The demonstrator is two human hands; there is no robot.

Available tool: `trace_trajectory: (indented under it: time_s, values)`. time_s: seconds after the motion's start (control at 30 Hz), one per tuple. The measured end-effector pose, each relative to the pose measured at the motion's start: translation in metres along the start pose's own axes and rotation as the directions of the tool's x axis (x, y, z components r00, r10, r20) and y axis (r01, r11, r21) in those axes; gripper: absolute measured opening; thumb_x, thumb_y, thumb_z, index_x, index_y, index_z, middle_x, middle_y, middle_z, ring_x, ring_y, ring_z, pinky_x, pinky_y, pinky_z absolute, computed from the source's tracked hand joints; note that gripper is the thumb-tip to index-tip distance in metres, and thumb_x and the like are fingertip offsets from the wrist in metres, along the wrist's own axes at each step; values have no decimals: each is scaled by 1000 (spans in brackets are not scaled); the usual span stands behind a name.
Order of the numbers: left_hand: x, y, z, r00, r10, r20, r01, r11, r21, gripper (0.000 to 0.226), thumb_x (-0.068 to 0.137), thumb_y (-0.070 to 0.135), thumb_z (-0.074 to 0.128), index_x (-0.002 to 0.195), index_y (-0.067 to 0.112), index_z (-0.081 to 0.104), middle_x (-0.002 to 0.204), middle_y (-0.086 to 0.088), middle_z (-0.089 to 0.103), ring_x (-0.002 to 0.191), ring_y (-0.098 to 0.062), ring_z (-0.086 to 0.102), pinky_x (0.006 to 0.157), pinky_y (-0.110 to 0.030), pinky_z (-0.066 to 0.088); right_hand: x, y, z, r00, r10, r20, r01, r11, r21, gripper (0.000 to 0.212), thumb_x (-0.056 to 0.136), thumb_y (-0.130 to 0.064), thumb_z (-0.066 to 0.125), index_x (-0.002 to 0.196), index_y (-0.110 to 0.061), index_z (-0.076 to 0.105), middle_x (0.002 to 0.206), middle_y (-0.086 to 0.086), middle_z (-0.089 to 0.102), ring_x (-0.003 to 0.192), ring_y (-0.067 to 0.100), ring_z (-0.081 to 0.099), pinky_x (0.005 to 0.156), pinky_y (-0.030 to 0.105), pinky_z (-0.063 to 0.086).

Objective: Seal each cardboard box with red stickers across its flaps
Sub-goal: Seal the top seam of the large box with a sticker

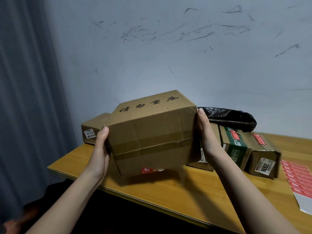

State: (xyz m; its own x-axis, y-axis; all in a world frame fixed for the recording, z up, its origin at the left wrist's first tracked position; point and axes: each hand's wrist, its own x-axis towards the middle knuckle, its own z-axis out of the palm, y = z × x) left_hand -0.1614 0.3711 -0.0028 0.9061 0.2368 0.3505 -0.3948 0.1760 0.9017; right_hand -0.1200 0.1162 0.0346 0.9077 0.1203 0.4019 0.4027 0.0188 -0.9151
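Box (152,132) was held tilted above the table (185,191), near its front-left edge. Left hand (101,142) gripped one side, right hand (205,132) the other (fingers hidden behind). More boxes (244,146) crowded behind and right; sticker sheet (297,178) lay at the right edge.

Both hands lift a cardboard box (150,132) above the wooden table (194,191): left hand (101,144) and right hand (206,132) gripping opposite ends; red sticker sheet (298,178) lies at right
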Motion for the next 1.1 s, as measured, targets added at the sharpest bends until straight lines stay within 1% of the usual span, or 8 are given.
trace_trajectory:
  time_s: [0.1, 0.23, 0.37, 0.57, 0.73, 0.83, 0.97, 1.1]
  values:
    - [1, -3, -3, 1000, -22, -7, 22, 1000, 3, 69, 74, 58, 50, 128, 16, 53, 122, -3, 61, 112, -14, 57, 84, -30, 47, 5, 1, 3, 999, 33, -1, -33, 999, 31, 74, 78, -62, 53, 131, -12, 46, 119, -2, 58, 101, 2, 57, 75, 15, 48]
    - [4, -3, -8, 999, -37, -5, 37, 999, 21, 74, 68, 62, 55, 128, 18, 54, 119, -1, 63, 109, -13, 60, 81, -30, 49, 5, 3, 9, 996, 88, -3, -88, 996, 19, 62, 74, -51, 50, 129, -23, 42, 120, -6, 58, 108, 7, 58, 83, 25, 46]
    - [6, 0, -9, 999, -34, 14, 34, 999, 26, 54, 77, 53, 47, 120, 22, 58, 110, 5, 65, 103, -10, 61, 74, -25, 49, 6, 1, 13, 994, 102, -38, -104, 993, -55, 64, 79, -61, 52, 132, -26, 48, 130, -2, 56, 120, 14, 54, 102, 37, 44]
    - [7, 2, -15, 999, 4, 41, -6, 999, 51, 85, 67, 63, 51, 137, 14, 47, 129, -10, 58, 119, -22, 56, 83, -32, 49, 23, -7, 17, 991, 110, -76, -122, 977, -176, 75, 73, -81, 40, 123, -30, 60, 135, 5, 49, 127, 17, 46, 113, 43, 30]
    - [4, 10, -16, 986, 57, 159, -79, 988, 132, 113, 50, 81, 66, 145, 26, 37, 137, 0, 52, 123, -13, 52, 88, -26, 50, 37, -15, 11, 970, 218, -106, -231, 965, -122, 92, 60, -86, 48, 127, -24, 58, 129, 2, 60, 117, 21, 58, 107, 46, 40]
    - [4, 15, -18, 968, 128, 217, -181, 953, 242, 124, 38, 86, 68, 143, 52, 10, 155, 15, 21, 136, 2, 31, 104, -25, 34, 40, -27, 9, 973, 217, -79, -225, 968, -114, 62, 82, -71, 46, 118, -23, 61, 116, 0, 66, 106, 19, 64, 100, 41, 47]
    - [6, 24, -18, 924, 229, 307, -373, 724, 581, 127, 42, 78, 73, 134, 67, -14, 156, 25, -5, 143, 0, 11, 114, -37, 23, 50, -29, 1, 977, 212, -35, -214, 974, -79, 33, 98, -52, 40, 94, -27, 61, 88, -6, 68, 76, 8, 66, 66, 25, 49]
    - [7, 30, -11, 913, 291, 287, -408, 623, 667, 113, 53, 62, 79, 130, 74, -2, 157, 21, 2, 140, -2, 11, 112, -45, 25, 56, -30, 0, 967, 248, -53, -251, 966, -62, 37, 96, -54, 42, 87, -25, 64, 71, -9, 71, 65, 8, 67, 62, 26, 48]
